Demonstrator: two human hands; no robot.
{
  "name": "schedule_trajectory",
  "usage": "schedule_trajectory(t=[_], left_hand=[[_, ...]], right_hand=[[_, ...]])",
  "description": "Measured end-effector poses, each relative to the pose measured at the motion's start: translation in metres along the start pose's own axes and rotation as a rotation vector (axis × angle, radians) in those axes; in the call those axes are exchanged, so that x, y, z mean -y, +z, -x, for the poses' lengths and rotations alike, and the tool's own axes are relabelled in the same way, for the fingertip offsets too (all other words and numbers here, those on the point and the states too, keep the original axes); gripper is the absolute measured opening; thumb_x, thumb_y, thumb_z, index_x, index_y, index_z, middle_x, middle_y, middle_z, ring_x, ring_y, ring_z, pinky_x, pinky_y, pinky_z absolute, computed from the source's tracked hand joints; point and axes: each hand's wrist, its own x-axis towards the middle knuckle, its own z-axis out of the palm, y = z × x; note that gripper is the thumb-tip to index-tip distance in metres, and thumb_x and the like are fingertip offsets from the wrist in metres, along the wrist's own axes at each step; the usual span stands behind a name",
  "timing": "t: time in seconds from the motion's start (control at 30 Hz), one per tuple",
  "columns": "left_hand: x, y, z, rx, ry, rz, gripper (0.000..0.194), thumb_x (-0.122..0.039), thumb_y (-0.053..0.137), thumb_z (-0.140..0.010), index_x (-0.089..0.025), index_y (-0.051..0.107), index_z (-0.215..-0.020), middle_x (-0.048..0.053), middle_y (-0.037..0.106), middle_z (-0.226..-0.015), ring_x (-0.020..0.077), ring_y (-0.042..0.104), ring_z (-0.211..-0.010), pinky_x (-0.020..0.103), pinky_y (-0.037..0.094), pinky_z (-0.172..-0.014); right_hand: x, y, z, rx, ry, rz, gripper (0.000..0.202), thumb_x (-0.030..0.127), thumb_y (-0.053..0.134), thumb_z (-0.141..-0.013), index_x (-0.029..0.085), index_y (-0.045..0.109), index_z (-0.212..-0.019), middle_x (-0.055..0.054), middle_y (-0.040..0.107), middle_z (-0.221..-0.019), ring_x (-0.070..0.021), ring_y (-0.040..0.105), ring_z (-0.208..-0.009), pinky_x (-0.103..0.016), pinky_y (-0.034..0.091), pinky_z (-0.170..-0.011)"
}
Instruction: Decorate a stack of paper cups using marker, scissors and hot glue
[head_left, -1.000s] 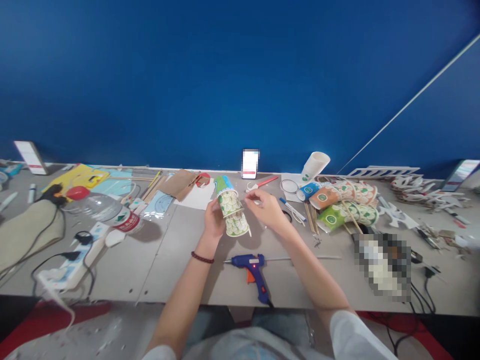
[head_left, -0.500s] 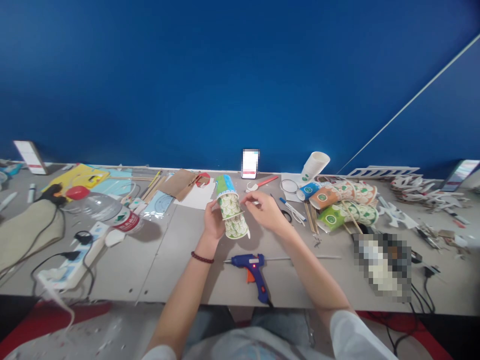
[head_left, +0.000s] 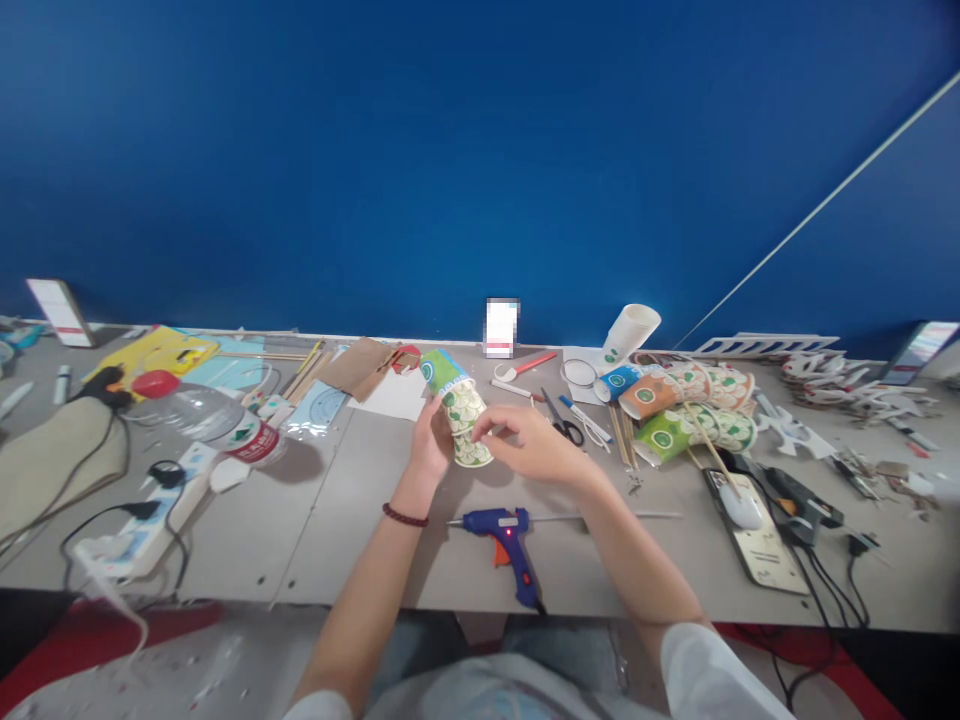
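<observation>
A stack of patterned paper cups [head_left: 465, 405], green and white with a blue and green one at the far end, leans over the middle of the table. My left hand [head_left: 430, 440] is closed around its left side. On the other side, my right hand [head_left: 525, 440] has bent, drawn-in fingers at the lower cups; whatever they pinch is hidden. A blue glue gun [head_left: 510, 540] with an orange trigger and a lit red light lies just in front of me, a long glue stick [head_left: 630, 515] reaching out behind it.
Several joined paper cups [head_left: 675, 390] and a white cup stack [head_left: 630, 330] are at the right. Scissors [head_left: 566, 425] and a blue marker [head_left: 574, 405] lie beyond my right hand. To the left are a plastic bottle [head_left: 225, 425] and a power strip [head_left: 165, 520]. A phone [head_left: 501, 328] stands against the wall.
The cup stack has tilted, its far end swinging left. My right hand has moved down and slightly left, onto the lower cups. The scissors show more fully now.
</observation>
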Motion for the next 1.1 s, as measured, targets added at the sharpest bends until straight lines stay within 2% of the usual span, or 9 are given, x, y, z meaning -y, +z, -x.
schedule_trajectory(t=[0.1,0.2,0.27,0.33,0.43,0.47,0.5,0.63,1.1], left_hand=[[0.003,-0.003,-0.002,0.008,0.016,0.006,0.035,-0.031,0.070,-0.073,-0.021,0.063,-0.105,0.004,0.071,-0.094,0.0236,0.066,-0.094,0.035,0.047,-0.085],[0.005,-0.005,-0.002,0.012,0.046,0.015,0.036,-0.031,0.072,-0.073,-0.023,0.062,-0.107,0.002,0.071,-0.094,0.0207,0.066,-0.091,0.033,0.046,-0.086],[0.005,-0.004,-0.002,0.009,0.070,0.024,0.035,-0.029,0.073,-0.072,-0.023,0.062,-0.105,0.001,0.071,-0.094,0.0183,0.066,-0.088,0.031,0.047,-0.084],[0.004,-0.003,-0.001,0.021,0.081,0.021,0.034,-0.027,0.073,-0.072,-0.023,0.061,-0.104,0.001,0.071,-0.094,0.0169,0.066,-0.086,0.030,0.047,-0.083],[0.002,0.000,0.000,0.045,0.069,-0.004,0.036,-0.024,0.072,-0.072,-0.022,0.060,-0.106,0.002,0.071,-0.097,0.0171,0.066,-0.087,0.030,0.047,-0.083],[0.001,0.000,0.000,0.048,0.060,-0.012,0.036,-0.023,0.072,-0.072,-0.022,0.060,-0.107,0.002,0.071,-0.097,0.0174,0.066,-0.088,0.030,0.047,-0.084],[0.001,0.001,0.001,0.047,0.053,-0.015,0.037,-0.022,0.072,-0.073,-0.022,0.060,-0.107,0.003,0.070,-0.098,0.0177,0.066,-0.089,0.030,0.047,-0.084],[0.000,0.002,0.002,0.042,0.053,-0.022,0.037,-0.021,0.072,-0.073,-0.022,0.059,-0.107,0.003,0.070,-0.099,0.0182,0.066,-0.090,0.030,0.047,-0.083],[-0.001,0.004,0.002,0.034,0.060,-0.019,0.036,-0.020,0.072,-0.073,-0.022,0.060,-0.107,0.002,0.071,-0.097,0.0176,0.066,-0.088,0.029,0.048,-0.082]], right_hand=[[0.009,-0.007,0.006,0.220,-0.070,-0.031,0.026,0.007,0.046,-0.080,0.021,0.066,-0.087,-0.001,0.068,-0.092,-0.0130,0.060,-0.085,-0.026,0.047,-0.073],[0.012,-0.014,0.008,0.460,-0.156,-0.181,0.022,0.009,0.049,-0.081,0.019,0.066,-0.090,-0.002,0.068,-0.093,-0.0121,0.061,-0.084,-0.025,0.049,-0.074],[0.008,-0.017,0.007,0.494,-0.149,-0.296,0.017,0.015,0.052,-0.083,0.018,0.066,-0.091,-0.003,0.068,-0.091,-0.0120,0.063,-0.081,-0.026,0.051,-0.074],[-0.002,-0.016,0.002,0.333,-0.050,-0.335,0.015,0.021,0.052,-0.085,0.018,0.066,-0.091,-0.003,0.069,-0.089,-0.0127,0.064,-0.079,-0.028,0.052,-0.074],[-0.023,-0.008,-0.010,-0.185,0.133,-0.211,0.016,0.024,0.055,-0.083,0.018,0.067,-0.092,-0.005,0.070,-0.093,-0.0146,0.065,-0.083,-0.030,0.053,-0.077],[-0.031,-0.004,-0.014,-0.308,0.164,-0.171,0.018,0.023,0.055,-0.082,0.018,0.067,-0.095,-0.006,0.070,-0.096,-0.0158,0.065,-0.087,-0.032,0.053,-0.079],[-0.037,-0.002,-0.018,-0.375,0.173,-0.142,0.020,0.023,0.055,-0.081,0.018,0.068,-0.097,-0.007,0.070,-0.100,-0.0168,0.065,-0.091,-0.032,0.053,-0.080],[-0.049,0.005,-0.024,-0.369,0.129,-0.098,0.027,0.020,0.055,-0.080,0.020,0.070,-0.103,-0.007,0.069,-0.106,-0.0178,0.064,-0.096,-0.033,0.053,-0.084],[-0.043,0.008,-0.022,-0.338,0.127,-0.075,0.028,0.019,0.054,-0.081,0.022,0.070,-0.104,-0.006,0.070,-0.105,-0.0178,0.065,-0.094,-0.035,0.053,-0.085]])
